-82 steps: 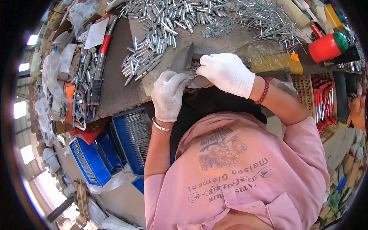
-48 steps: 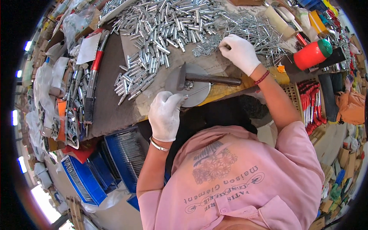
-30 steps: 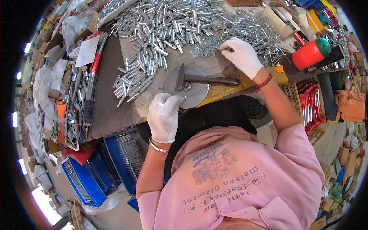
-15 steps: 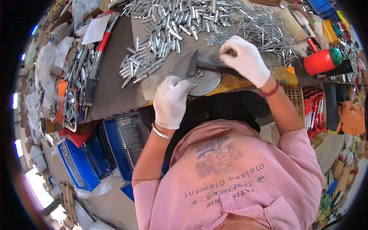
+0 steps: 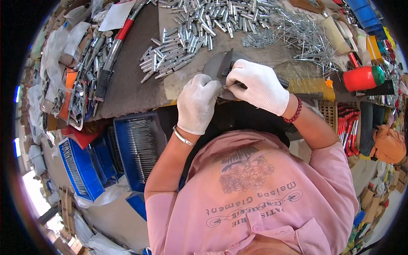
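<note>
My left hand (image 5: 196,104), in a white glove, is closed in a pinch at the table's near edge. The thin metal rod it grips is mostly hidden by the fingers. My right hand (image 5: 258,86), gloved too, meets the left fingertips with its thumb and forefinger pinched. Whatever lies in that pinch is too small to make out. Just beyond the hands, a hammer (image 5: 225,66) rests over a round metal plate (image 5: 211,67); the right hand covers part of its handle. Short metal tubes (image 5: 204,25) are heaped farther back, beside a pile of thin metal pins (image 5: 304,36).
A small heap of fine metal parts (image 5: 258,39) sits between the piles. At right stands a red jar with a green lid (image 5: 359,79). Tools and plastic bags crowd the left side. Below the table edge are blue bins of rods (image 5: 121,146) and red-handled tools (image 5: 349,127).
My right hand has come down and left to meet the left fingertips. The rod that stuck out from my left hand is now mostly covered. The whole view has shifted slightly.
</note>
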The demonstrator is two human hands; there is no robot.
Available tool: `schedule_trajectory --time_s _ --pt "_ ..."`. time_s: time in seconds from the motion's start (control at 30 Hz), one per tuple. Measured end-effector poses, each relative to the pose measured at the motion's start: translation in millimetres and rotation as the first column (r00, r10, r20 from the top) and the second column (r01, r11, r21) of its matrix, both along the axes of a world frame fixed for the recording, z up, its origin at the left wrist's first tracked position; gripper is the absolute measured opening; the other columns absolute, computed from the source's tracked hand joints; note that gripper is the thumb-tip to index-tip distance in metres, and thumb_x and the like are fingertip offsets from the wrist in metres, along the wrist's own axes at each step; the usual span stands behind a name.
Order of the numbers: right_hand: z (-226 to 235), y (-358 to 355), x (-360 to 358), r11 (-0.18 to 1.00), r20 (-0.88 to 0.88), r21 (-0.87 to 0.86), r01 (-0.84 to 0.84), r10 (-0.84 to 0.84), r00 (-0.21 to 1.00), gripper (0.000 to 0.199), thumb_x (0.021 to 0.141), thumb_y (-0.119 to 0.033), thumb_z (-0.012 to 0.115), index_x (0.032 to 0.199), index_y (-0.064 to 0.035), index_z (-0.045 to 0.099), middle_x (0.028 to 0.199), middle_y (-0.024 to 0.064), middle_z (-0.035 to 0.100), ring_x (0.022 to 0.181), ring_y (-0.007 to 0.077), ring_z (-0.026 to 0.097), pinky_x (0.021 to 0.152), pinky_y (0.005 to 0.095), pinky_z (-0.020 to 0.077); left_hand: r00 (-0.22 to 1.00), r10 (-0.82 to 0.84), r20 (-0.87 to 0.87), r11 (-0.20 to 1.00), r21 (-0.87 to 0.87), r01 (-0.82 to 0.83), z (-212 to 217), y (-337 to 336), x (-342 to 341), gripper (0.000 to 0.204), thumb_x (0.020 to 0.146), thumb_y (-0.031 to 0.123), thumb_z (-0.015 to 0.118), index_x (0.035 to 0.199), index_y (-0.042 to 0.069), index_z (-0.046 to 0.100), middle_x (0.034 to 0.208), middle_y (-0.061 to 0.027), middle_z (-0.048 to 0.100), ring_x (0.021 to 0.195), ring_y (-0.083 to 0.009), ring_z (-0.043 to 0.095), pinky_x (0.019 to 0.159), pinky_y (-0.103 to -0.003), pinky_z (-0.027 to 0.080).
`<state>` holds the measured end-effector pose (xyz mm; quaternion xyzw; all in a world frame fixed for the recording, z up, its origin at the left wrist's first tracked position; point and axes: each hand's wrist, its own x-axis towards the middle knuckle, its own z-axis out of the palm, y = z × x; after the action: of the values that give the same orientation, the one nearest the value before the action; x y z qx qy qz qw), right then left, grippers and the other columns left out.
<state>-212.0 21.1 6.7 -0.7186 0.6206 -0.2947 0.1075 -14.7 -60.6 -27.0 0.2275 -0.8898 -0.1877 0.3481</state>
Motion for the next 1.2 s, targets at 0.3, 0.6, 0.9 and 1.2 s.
schedule_trajectory --time_s 0.3,0.6,0.9,1.2 --pt "13 -3 1 0.996 -0.371 0.029 -0.089 0.093 0.924 0.009 0.085 -0.015 0.075 0.092 -0.0118 0.070 0.091 0.0075 0.063 0.085 0.0307 0.067 0.072 0.0420 0.0555 0.999 0.007 0.031 0.999 -0.054 -0.005 0 -1 -1 0.015 0.082 0.008 0.073 0.096 0.012 0.071 0.093 -0.0090 0.062 0.086 -0.0328 0.064 0.072 -0.043 0.053" --pt "-4 29 -43 0.971 -0.254 -0.045 0.236 -0.239 0.937 0.033 0.088 -0.012 0.074 0.120 -0.0113 0.072 0.095 0.0109 0.065 0.093 0.0336 0.066 0.080 0.0435 0.0545 1.000 -0.010 0.019 1.000 0.013 0.010 -2 -3 0 0.016 0.082 0.007 0.077 0.097 0.013 0.074 0.091 -0.0089 0.062 0.084 -0.0330 0.066 0.070 -0.044 0.054" --pt "23 72 -14 0.955 -0.037 -0.241 0.175 -0.189 0.981 0.047 0.091 -0.004 0.069 0.135 -0.0215 0.069 0.095 0.0106 0.067 0.074 0.0294 0.071 0.065 0.0362 0.0583 1.000 -0.021 0.013 1.000 0.010 0.021 -2 -5 -2 0.019 0.080 0.005 0.078 0.097 0.012 0.074 0.090 -0.0092 0.063 0.082 -0.0337 0.067 0.069 -0.044 0.054" --pt "15 54 -12 0.977 0.048 -0.100 0.187 -0.183 0.982 0.043 0.090 -0.006 0.072 0.132 -0.0156 0.070 0.090 0.0136 0.057 0.078 0.0356 0.063 0.069 0.0412 0.0527 1.000 -0.016 -0.017 0.999 0.028 0.017 1 -5 -1 0.018 0.080 0.003 0.079 0.095 0.012 0.076 0.089 -0.0093 0.063 0.083 -0.0332 0.067 0.070 -0.043 0.054"
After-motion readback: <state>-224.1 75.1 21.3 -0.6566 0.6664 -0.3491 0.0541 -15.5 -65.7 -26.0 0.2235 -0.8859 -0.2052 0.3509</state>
